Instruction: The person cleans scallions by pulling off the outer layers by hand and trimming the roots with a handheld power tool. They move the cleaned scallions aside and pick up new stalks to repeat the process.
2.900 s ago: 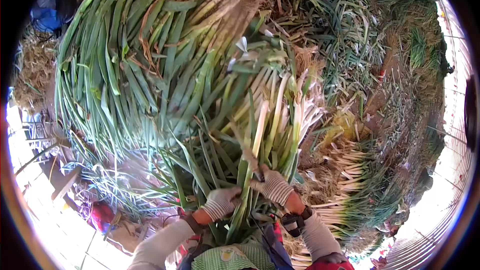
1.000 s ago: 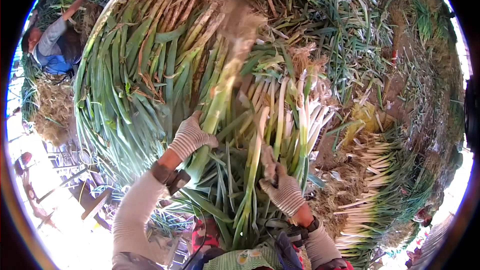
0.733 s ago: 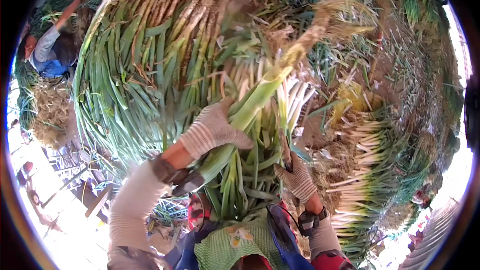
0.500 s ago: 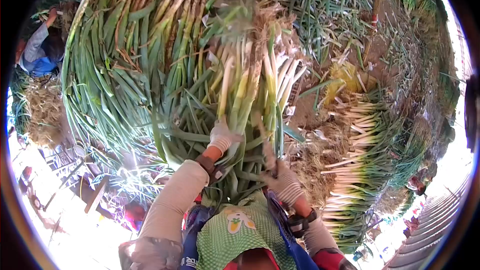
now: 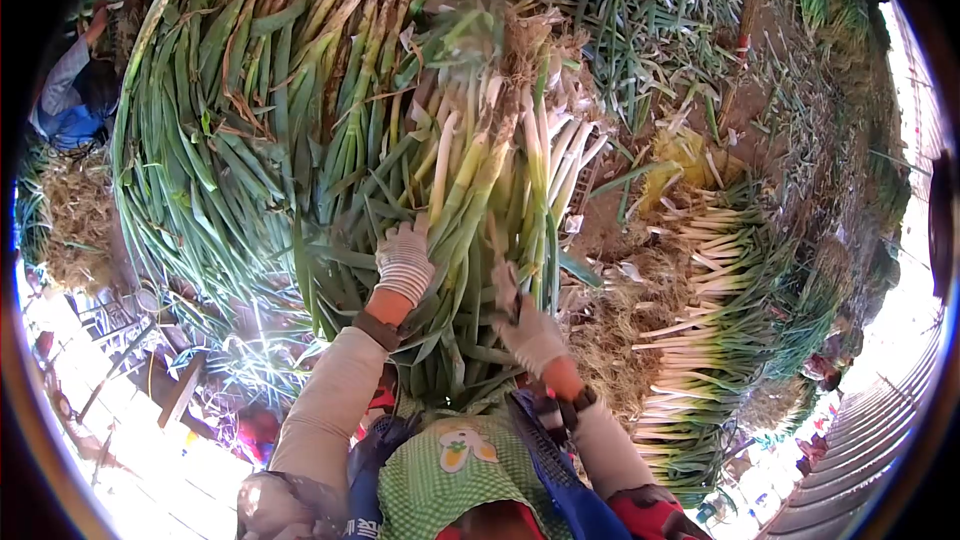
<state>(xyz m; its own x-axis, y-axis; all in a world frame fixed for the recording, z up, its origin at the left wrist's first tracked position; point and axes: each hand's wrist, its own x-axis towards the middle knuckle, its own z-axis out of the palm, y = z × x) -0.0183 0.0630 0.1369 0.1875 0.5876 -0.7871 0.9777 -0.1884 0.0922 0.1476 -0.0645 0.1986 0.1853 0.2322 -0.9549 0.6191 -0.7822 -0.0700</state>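
Observation:
My left hand (image 5: 405, 265), in a white striped glove, rests on green leaves just left of a pale leek stalk (image 5: 443, 165). Its fingers look slightly apart, and no held stalk shows in them. In my gloved right hand (image 5: 532, 337) is a knife (image 5: 507, 290), its blurred blade pointing up toward the stalks. Several leeks (image 5: 485, 180) lie between and beyond my hands, roots away from me and leaves toward my apron (image 5: 430, 470). White-stemmed leeks (image 5: 570, 155) lie just to the right.
A large heap of untrimmed leeks (image 5: 230, 140) fills the left. Pale cleaned leeks (image 5: 700, 340) form a row at right, beside a pile of root trimmings (image 5: 620, 340). Loose leaves (image 5: 660, 30) litter the ground behind. Another person (image 5: 75, 100) works at far left.
My left hand has shifted left, off the pale stalk and onto the leaves beside it. My right hand has moved up and left with the knife, closer to the stalks.

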